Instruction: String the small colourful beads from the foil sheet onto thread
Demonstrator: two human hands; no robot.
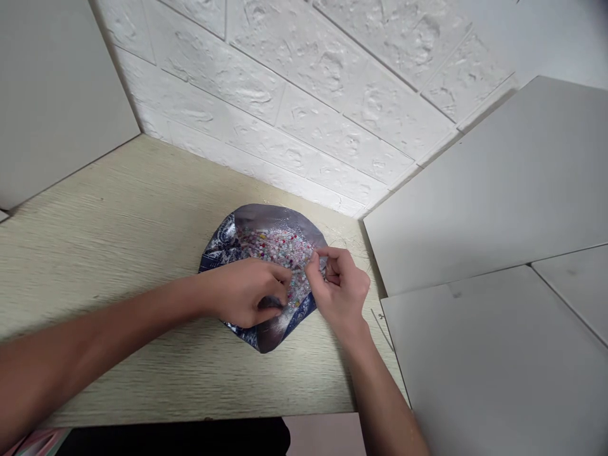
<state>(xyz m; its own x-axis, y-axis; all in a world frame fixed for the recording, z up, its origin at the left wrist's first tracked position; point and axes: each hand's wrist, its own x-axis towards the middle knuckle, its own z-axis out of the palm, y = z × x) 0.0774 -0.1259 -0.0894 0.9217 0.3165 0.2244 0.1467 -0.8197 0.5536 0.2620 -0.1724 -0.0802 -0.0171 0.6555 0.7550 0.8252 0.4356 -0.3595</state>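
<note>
While Two Hands Work Over a Bag of Beads

Inside the open foil bag (280, 218), printed blue on its outer side, lies a mass of small multicoloured beads (278, 250). The bag rests on the pale wood-grain desk (118, 209). The left hand (247, 292) curls closed at the bag's near edge; the right hand (339, 291) pinches among the beads, fingertips (317, 261) together. Whether either grip holds anything cannot be told.

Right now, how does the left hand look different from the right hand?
The left hand comes in from the side with its fingers curled down, hiding their tips, while the right hand comes up from below with its fingertips showing, pinched together. The left hand is lower in the view than the right's fingertips. Both are bare and over the colourful beads in the shiny patterned pouch.
</note>
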